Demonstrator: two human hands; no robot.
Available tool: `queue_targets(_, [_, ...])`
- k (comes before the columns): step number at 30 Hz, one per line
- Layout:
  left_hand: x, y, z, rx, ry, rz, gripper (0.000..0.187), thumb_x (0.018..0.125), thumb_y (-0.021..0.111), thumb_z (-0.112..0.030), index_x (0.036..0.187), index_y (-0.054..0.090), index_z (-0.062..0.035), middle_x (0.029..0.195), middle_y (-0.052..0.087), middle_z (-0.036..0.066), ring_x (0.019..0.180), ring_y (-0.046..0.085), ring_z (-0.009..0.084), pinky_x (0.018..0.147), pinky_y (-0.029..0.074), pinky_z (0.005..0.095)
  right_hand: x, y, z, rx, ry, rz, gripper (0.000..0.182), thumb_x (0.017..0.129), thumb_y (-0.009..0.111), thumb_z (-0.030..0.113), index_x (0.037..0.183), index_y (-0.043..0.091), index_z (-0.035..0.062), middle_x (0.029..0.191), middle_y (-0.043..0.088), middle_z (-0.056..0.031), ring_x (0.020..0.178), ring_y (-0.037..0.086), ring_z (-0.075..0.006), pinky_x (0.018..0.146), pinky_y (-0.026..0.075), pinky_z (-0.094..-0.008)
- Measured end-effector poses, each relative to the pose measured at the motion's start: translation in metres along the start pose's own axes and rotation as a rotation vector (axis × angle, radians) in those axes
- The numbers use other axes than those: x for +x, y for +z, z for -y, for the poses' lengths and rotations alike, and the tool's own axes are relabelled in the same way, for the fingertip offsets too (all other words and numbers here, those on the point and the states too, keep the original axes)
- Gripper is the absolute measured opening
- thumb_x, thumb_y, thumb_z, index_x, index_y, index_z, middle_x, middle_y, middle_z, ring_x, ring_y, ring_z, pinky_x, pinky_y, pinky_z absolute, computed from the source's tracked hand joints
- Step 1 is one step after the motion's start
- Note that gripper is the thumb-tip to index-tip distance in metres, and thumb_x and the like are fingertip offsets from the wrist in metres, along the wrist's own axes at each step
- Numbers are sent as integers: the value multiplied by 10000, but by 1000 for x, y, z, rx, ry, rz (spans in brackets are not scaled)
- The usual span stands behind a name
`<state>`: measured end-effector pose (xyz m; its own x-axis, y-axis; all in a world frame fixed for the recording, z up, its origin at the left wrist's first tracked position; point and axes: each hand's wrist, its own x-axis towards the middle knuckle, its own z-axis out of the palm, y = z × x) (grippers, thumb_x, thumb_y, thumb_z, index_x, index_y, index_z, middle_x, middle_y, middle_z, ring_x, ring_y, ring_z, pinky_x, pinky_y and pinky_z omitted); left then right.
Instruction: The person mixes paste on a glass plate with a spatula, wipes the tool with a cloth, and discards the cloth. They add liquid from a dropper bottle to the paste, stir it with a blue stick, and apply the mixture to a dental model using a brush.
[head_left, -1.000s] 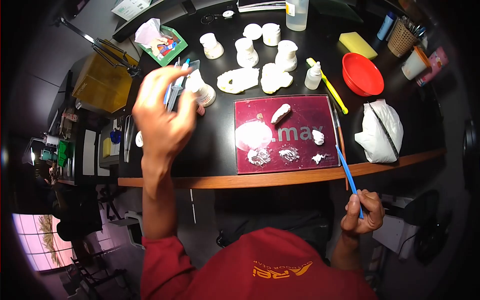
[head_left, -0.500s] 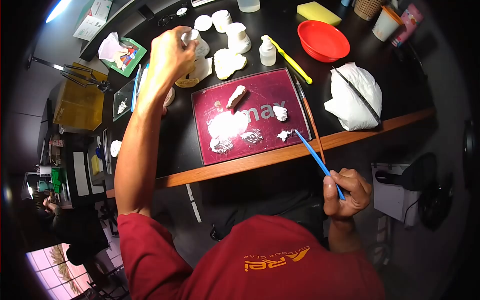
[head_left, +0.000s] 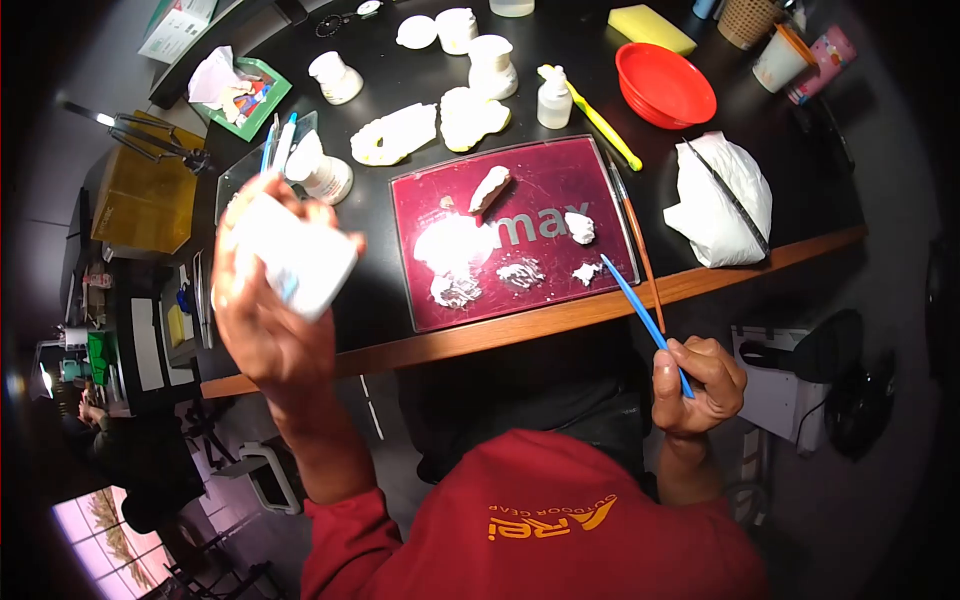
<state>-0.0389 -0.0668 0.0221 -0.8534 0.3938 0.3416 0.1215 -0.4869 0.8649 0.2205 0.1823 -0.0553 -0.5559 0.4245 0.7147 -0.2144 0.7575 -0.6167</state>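
Observation:
My left hand [head_left: 275, 310] is wrapped round a white plastic container [head_left: 300, 255], lifted at the left of the desk and slightly blurred. Between the thumb and fingers of my right hand [head_left: 700, 383] is a blue pointed tool [head_left: 645, 322], its tip over the right edge of the maroon mat [head_left: 520, 305], near a small white scrap [head_left: 586, 272]. On the mat lie a white elongated piece [head_left: 490, 190], a white lump [head_left: 579, 228] and smeared white paste [head_left: 455, 288]. Just beyond my left hand a white jar [head_left: 326, 179] stands on the desk.
White moulded pieces [head_left: 395, 134] and jars [head_left: 493, 68] stand behind the mat. To the right are a small bottle [head_left: 554, 103], a yellow-handled brush [head_left: 606, 130], a red bowl [head_left: 666, 86] and a white wrapped bundle [head_left: 728, 200]. A green tray [head_left: 262, 108] sits at left.
My left hand has come back from the jars at the rear toward the front left, now holding the white container up. My right hand has barely moved. The view has shifted slightly.

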Motion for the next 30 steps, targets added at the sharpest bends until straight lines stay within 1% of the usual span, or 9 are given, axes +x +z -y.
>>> queue_targets(4, [-36, -7, 18, -125, 47, -23, 491, 967, 527, -313, 1330, 511, 17, 1123, 526, 169, 911, 542, 235, 774, 493, 392, -1, 0, 3, -16, 27, -7, 129, 817, 735, -27, 943, 717, -13, 652, 620, -81, 495, 558, -139, 466, 410, -271])
queue_targets(8, [-51, -15, 29, 74, 127, -83, 507, 975, 595, -285, 1348, 500, 45, 1031, 570, 200, 871, 606, 236, 759, 533, 367, -8, 1, 1, -59, 54, -26, 110, 817, 723, -23, 924, 699, -13, 683, 646, -108, 539, 580, -174, 503, 441, -289])
queue_targets(10, [-53, -17, 33, 107, 158, -98, 497, 979, 609, -254, 1350, 497, 57, 1019, 601, 213, 853, 627, 223, 763, 552, 350, -5, 4, 3, -56, 40, -41, 96, 837, 700, -31, 931, 691, -16, 645, 614, -95, 515, 558, -158, 494, 414, -273])
queue_targets(12, [-55, -17, 35, 120, 161, -127, 411, 1031, 561, -256, 1300, 529, 53, 1032, 625, 208, 852, 628, 203, 781, 545, 328, -2, 8, 7, -39, 43, -33, 99, 853, 682, -43, 949, 684, -19, 621, 580, -76, 499, 545, -138, 483, 391, -263])
queue_targets(15, [-57, -16, 37, 214, 220, -146, 390, 1077, 534, -298, 1270, 550, 41, 1047, 647, 188, 855, 626, 173, 792, 529, 301, -6, 8, 3, -22, 22, -43, 123, 872, 658, -58, 985, 682, -15, 608, 564, -61, 486, 525, -123, 481, 381, -253])
queue_targets(18, [-61, -15, 36, 319, 312, -146, 507, 1091, 568, -435, 1270, 556, 38, 1058, 665, 201, 856, 638, 173, 791, 529, 301, -8, 7, 1, -36, 24, -45, 129, 873, 652, -63, 987, 683, -12, 597, 560, -58, 489, 524, -123, 488, 386, -254])
queue_targets(21, [-66, -12, 32, 353, 327, -143, 553, 1078, 584, -482, 1266, 558, 37, 1051, 675, 215, 853, 644, 184, 798, 533, 312, -6, 8, 3, -35, 36, -45, 134, 872, 648, -66, 987, 684, -9, 590, 560, -56, 491, 523, -123, 496, 390, -256])
queue_targets(24, [-67, -13, 34, 215, 304, -140, 529, 1082, 581, -468, 1254, 561, 32, 1032, 684, 221, 872, 647, 200, 813, 537, 327, -2, 9, 4, -35, 25, -44, 134, 873, 643, -64, 987, 685, -10, 589, 561, -55, 491, 521, -123, 499, 391, -256])
queue_targets(30, [-62, -16, 33, 109, 256, -97, 618, 1119, 495, -428, 1553, 372, -5, 1126, 599, 201, 863, 641, 228, 797, 550, 361, 0, 11, 4, -12, 17, -50, 128, 877, 637, -53, 992, 682, -19, 594, 549, -56, 492, 513, -118, 488, 385, -253])
